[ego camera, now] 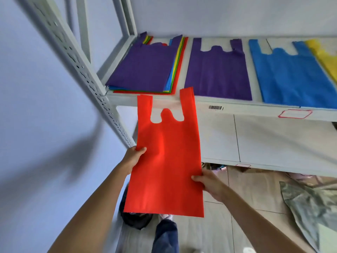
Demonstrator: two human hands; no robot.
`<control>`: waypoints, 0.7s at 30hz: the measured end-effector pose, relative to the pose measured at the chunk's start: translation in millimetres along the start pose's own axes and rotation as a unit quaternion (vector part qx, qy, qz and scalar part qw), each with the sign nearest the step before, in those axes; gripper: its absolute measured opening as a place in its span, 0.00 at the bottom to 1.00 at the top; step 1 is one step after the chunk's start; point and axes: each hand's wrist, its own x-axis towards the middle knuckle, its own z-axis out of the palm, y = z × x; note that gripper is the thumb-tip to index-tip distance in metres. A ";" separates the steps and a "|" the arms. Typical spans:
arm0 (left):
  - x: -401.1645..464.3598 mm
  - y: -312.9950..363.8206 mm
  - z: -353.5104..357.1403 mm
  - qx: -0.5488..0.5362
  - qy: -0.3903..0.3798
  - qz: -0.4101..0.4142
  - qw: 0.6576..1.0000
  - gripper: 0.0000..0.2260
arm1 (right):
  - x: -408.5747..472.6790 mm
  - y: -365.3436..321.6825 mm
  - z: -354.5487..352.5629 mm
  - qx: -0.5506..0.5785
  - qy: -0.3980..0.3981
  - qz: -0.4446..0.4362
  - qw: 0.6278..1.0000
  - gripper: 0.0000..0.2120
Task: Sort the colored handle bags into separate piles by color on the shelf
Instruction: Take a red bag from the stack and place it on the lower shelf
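A grey metal shelf (237, 106) w/ perforated posts stands against a pale wall, and on its top board lie flat, matte fabric bags: a mixed stack (144, 70) w/ purple on top at the far left, then a purple bag (218, 73), a blue bag (291, 77) and a yellow bag (326, 59) at the right edge. In front of the shelf a red bag (166, 161) w/ two cut handles is held flat in the air. The left hand (133, 157) pinches its left edge and the right hand (209, 183) pinches its right edge, thumbs on top.
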 end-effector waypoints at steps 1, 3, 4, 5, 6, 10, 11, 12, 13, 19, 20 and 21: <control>4.7 -11.1 4.5 0.004 -0.001 -0.009 1.000 0.16 | 3.2 11.3 0.4 0.001 -0.003 0.013 1.000 0.16; 18.7 -28.3 13.6 0.008 -0.009 -0.030 0.999 0.16 | 13.8 28.3 -0.4 0.000 -0.004 0.035 0.999 0.16; 28.6 -35.8 18.8 0.010 -0.014 -0.040 0.999 0.16 | 21.0 34.8 -1.9 0.002 -0.002 0.044 0.999 0.16; 36.7 -39.0 23.0 0.013 -0.019 -0.049 0.999 0.16 | 28.7 37.8 -3.8 0.005 0.004 0.049 0.999 0.16; 49.0 -42.9 28.6 0.014 -0.027 -0.056 0.998 0.16 | 39.5 39.6 -6.5 0.007 0.009 0.051 0.999 0.15; 114.1 -44.1 48.3 -0.003 -0.043 -0.070 0.997 0.15 | 102.3 23.5 -22.4 0.005 0.049 0.033 0.998 0.11; 134.6 -42.2 53.2 -0.010 -0.043 -0.066 0.997 0.15 | 124.7 16.9 -29.0 0.008 0.068 0.023 0.997 0.11; 157.1 -39.4 56.9 -0.017 -0.043 -0.056 0.997 0.15 | 146.4 9.2 -35.1 0.011 0.083 0.012 0.996 0.13; 179.9 -33.4 59.2 -0.023 -0.043 -0.043 0.998 0.15 | 168.9 -0.1 -40.9 0.018 0.093 0.002 0.995 0.15; 314.6 39.7 65.0 -0.073 -0.022 0.084 0.994 0.12 | 285.4 -90.7 -69.5 0.030 0.125 -0.129 0.983 0.17; 333.6 58.9 63.4 -0.086 -0.016 0.108 0.990 0.12 | 298.2 -107.5 -73.3 0.032 0.127 -0.152 0.980 0.15; 351.5 77.1 62.9 -0.098 -0.015 0.125 0.987 0.12 | 312.8 -121.3 -76.4 0.038 0.133 -0.172 0.975 0.13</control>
